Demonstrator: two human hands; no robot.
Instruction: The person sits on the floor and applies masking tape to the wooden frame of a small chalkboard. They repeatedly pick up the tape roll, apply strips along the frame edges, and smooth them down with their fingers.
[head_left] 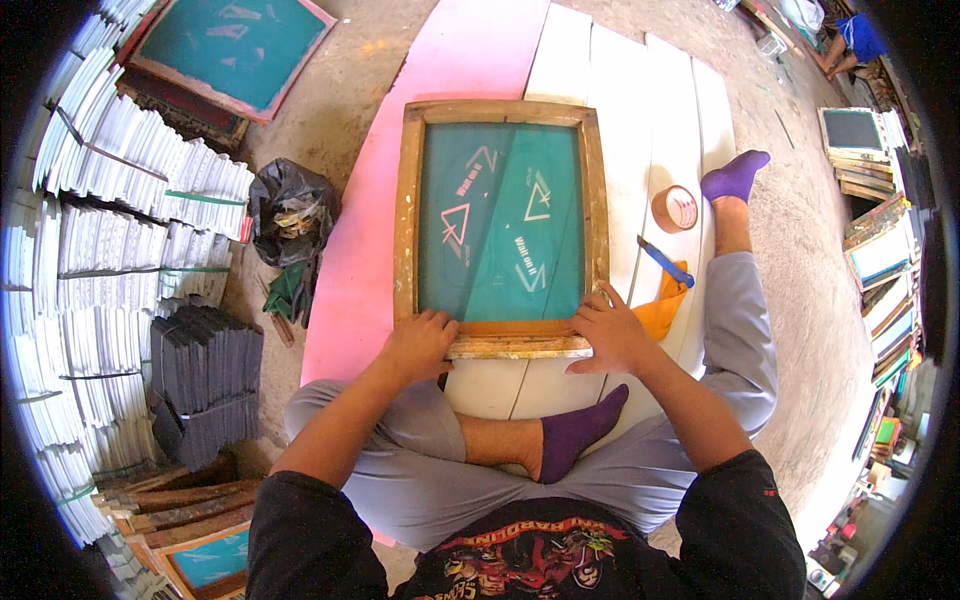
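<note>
A screen printing frame (402,230) with a wooden border and green mesh (505,225) lies in front of me. Pale triangle designs and lettering show in the mesh. At its near left corner, my left hand (422,345) curls its fingers over the wooden rail. My right hand (608,330) grips the near right corner, thumb toward me. Beside the frame on the right are a roll of brown tape (664,210), a blue cutter knife (665,262) and a flat orange piece (660,308), whose exact kind I cannot tell.
White boards (620,90) and a pink sheet (350,290) lie beneath the frame. Tied paper stacks (110,250), a dark stack (205,380) and a black plastic bag (290,190) stand left. Another green screen (235,50) lies far left. More frames (880,250) line the right.
</note>
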